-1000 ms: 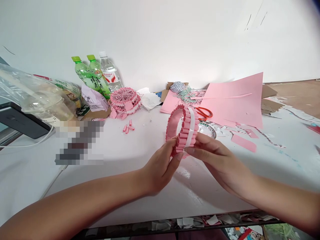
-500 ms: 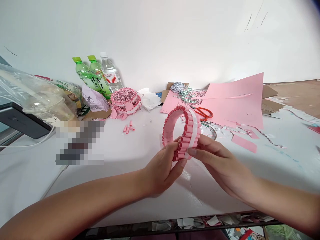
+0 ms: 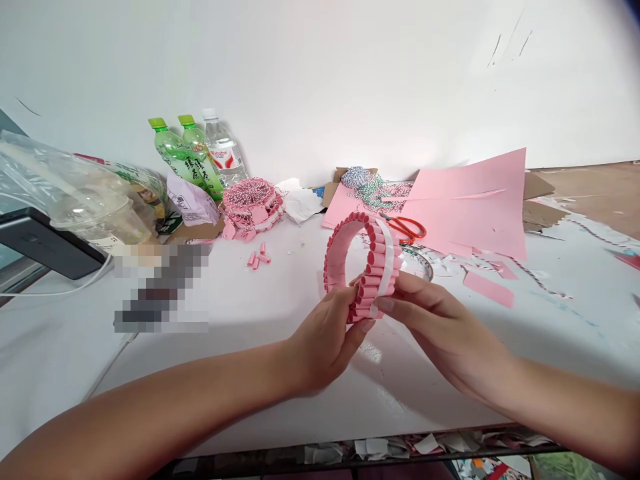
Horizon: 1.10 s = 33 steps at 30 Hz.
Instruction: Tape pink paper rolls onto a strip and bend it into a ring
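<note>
Cup and bottles stand leftmost, their fill unclear; left hand pinches a pink ring upright above the table, opening facing left, tubes lying crosswise; right hand grips its near edge, thumb on white strip.

At ten o'clock we read 绿茶 on two green bottles and, probably, "Wahaha" on the clear bottle beside them
</note>
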Each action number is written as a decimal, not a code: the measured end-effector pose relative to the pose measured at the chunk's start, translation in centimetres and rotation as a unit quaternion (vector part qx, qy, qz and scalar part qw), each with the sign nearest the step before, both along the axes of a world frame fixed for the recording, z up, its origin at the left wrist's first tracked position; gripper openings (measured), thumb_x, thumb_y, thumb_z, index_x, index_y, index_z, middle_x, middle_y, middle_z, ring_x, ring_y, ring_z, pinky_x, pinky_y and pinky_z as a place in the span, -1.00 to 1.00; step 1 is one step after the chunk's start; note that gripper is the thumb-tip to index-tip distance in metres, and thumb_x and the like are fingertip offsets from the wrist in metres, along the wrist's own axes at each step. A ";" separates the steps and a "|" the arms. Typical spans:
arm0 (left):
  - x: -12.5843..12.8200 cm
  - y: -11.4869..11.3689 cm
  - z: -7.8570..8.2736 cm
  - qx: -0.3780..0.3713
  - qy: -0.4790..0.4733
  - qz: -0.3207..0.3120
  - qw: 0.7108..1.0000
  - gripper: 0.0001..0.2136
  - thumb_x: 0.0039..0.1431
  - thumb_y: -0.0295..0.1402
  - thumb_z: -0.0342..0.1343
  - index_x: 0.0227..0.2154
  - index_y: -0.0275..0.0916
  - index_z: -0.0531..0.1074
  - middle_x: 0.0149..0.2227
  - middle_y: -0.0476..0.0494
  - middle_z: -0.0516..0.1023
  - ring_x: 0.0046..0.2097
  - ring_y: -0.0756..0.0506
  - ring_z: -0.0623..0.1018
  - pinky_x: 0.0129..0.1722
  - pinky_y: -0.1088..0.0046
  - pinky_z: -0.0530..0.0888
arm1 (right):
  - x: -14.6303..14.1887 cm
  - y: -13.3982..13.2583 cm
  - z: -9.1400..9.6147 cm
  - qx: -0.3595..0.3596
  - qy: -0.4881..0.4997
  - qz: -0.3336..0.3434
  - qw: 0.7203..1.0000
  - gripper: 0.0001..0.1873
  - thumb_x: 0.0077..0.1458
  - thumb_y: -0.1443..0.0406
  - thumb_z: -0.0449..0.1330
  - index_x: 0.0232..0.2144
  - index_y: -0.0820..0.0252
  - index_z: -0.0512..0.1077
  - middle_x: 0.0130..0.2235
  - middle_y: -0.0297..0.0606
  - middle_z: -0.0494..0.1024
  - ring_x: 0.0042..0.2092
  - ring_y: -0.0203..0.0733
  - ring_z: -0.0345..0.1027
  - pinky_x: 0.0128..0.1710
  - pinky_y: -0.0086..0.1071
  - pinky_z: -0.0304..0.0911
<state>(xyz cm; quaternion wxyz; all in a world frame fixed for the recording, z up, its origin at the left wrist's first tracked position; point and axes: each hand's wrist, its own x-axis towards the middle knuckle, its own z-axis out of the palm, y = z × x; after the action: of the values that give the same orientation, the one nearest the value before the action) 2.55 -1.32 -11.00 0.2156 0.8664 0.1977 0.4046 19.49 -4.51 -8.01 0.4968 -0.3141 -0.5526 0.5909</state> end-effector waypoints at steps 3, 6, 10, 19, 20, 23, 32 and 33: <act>0.0 0.0 0.1 -0.003 0.007 0.004 1.000 -0.84 0.33 -0.38 -0.17 -0.06 -0.22 0.12 -0.16 -0.22 0.47 -0.24 -0.09 0.48 -0.21 0.29 0.47 | 0.0 0.1 -0.1 -0.005 -0.007 -0.009 1.000 -0.73 0.24 0.32 0.12 -0.08 -0.13 0.50 -0.07 -0.44 0.57 -0.05 -0.25 0.38 -0.06 -0.38 0.25; 0.0 -0.1 0.1 0.002 0.012 0.002 1.000 -0.83 0.32 -0.38 -0.15 -0.05 -0.22 0.13 -0.18 -0.21 0.48 -0.22 -0.11 0.49 -0.19 0.26 0.48 | -0.1 0.1 0.1 -0.009 0.002 -0.010 1.000 -0.74 0.24 0.28 0.12 -0.07 -0.13 0.49 -0.07 -0.43 0.57 -0.01 -0.21 0.37 -0.03 -0.36 0.23; -0.1 0.0 0.1 0.011 0.013 0.001 1.000 -0.82 0.32 -0.38 -0.15 -0.04 -0.21 0.12 -0.06 -0.30 0.47 -0.05 -0.19 0.50 -0.12 0.19 0.48 | 0.0 0.0 0.4 -0.011 0.007 -0.015 1.000 -0.73 0.24 0.28 0.12 -0.06 -0.13 0.48 -0.04 -0.44 0.56 0.04 -0.19 0.33 -0.01 -0.36 0.21; 0.0 0.0 0.0 0.013 0.014 0.001 1.000 -0.82 0.31 -0.40 -0.13 -0.06 -0.24 0.13 0.02 -0.39 0.44 0.07 -0.24 0.46 -0.04 0.13 0.46 | 0.1 0.0 0.3 -0.026 0.006 -0.032 0.999 -0.74 0.23 0.28 0.11 -0.09 -0.12 0.50 -0.10 -0.43 0.58 -0.06 -0.19 0.35 0.00 -0.31 0.18; 0.0 0.0 0.1 0.018 0.015 0.000 1.000 -0.82 0.31 -0.40 -0.14 -0.05 -0.25 0.13 0.01 -0.39 0.45 0.06 -0.23 0.47 -0.04 0.13 0.46 | 0.1 0.1 0.3 -0.023 0.004 -0.031 0.999 -0.74 0.23 0.28 0.11 -0.09 -0.12 0.50 -0.10 -0.43 0.58 -0.06 -0.18 0.35 0.00 -0.31 0.19; 0.1 0.1 0.2 0.022 0.025 0.000 0.999 -0.83 0.31 -0.40 -0.14 -0.06 -0.25 0.14 -0.01 -0.38 0.45 0.03 -0.23 0.49 -0.06 0.14 0.46 | 0.0 0.1 0.4 -0.025 0.001 -0.020 0.999 -0.75 0.22 0.25 0.13 -0.08 -0.11 0.49 -0.10 -0.39 0.58 -0.07 -0.15 0.37 -0.03 -0.28 0.23; 0.0 0.0 0.1 -0.005 0.027 0.009 1.000 -0.84 0.32 -0.37 -0.16 -0.07 -0.23 0.14 -0.09 -0.29 0.48 -0.14 -0.17 0.51 -0.13 0.19 0.47 | 0.0 -0.1 0.4 -0.025 -0.017 -0.043 0.999 -0.76 0.23 0.26 0.10 -0.12 -0.07 0.52 -0.13 -0.37 0.59 0.00 -0.11 0.34 0.03 -0.24 0.19; 0.0 0.0 0.1 -0.008 0.030 0.008 0.999 -0.84 0.32 -0.36 -0.17 -0.07 -0.23 0.15 -0.11 -0.28 0.49 -0.14 -0.17 0.51 -0.13 0.19 0.48 | 0.0 -0.1 0.5 -0.026 -0.007 -0.043 0.999 -0.76 0.23 0.26 0.10 -0.11 -0.08 0.51 -0.10 -0.39 0.58 0.03 -0.12 0.33 0.06 -0.25 0.19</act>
<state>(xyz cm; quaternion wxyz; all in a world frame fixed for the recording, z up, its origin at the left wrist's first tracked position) 2.55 -1.36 -10.89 0.2128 0.8748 0.2144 0.3788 19.53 -4.58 -7.53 0.5094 -0.3553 -0.5263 0.5808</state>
